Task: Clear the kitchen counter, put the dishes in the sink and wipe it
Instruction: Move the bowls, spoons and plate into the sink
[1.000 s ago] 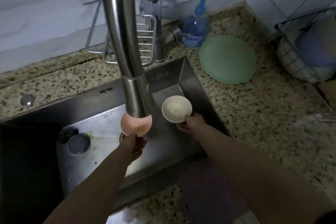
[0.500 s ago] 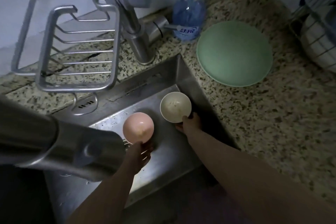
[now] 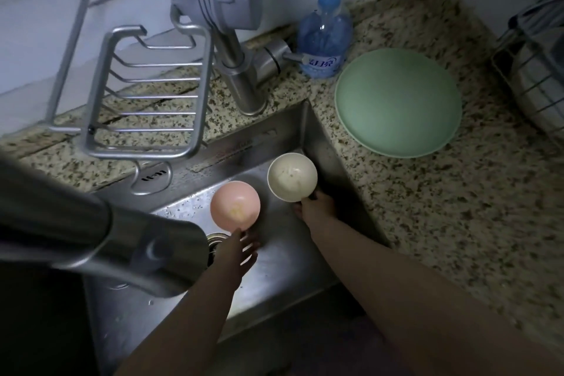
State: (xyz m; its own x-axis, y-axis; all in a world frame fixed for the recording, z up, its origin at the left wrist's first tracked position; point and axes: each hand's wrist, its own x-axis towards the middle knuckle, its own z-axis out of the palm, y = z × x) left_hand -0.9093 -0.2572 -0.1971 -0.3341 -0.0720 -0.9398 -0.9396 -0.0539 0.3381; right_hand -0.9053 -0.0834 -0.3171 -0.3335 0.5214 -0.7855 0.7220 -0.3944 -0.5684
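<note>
Two small bowls are inside the steel sink (image 3: 283,272), near its back right corner. The pink bowl (image 3: 235,205) has a yellowish smear inside. My left hand (image 3: 239,252) is just in front of it, fingers spread and straight, with the thumb at the bowl's near rim. The cream bowl (image 3: 292,176) sits to its right, against the sink's right wall. My right hand (image 3: 314,207) grips that bowl at its near side. A green plate (image 3: 398,101) lies upside down on the speckled counter (image 3: 442,223), right of the sink.
The tap's spout head (image 3: 122,247) hangs large in the foreground over the sink's left part, hiding much of it; the drain (image 3: 214,240) peeks out beside it. Behind stand the tap base (image 3: 244,85), a wire soap rack (image 3: 146,94) and a blue soap bottle (image 3: 325,36). A wire dish basket (image 3: 537,76) is at far right.
My left fingers have spread out from the pink bowl, which they held before. The right hand keeps its grip on the cream bowl. The view has come closer to the sink.
</note>
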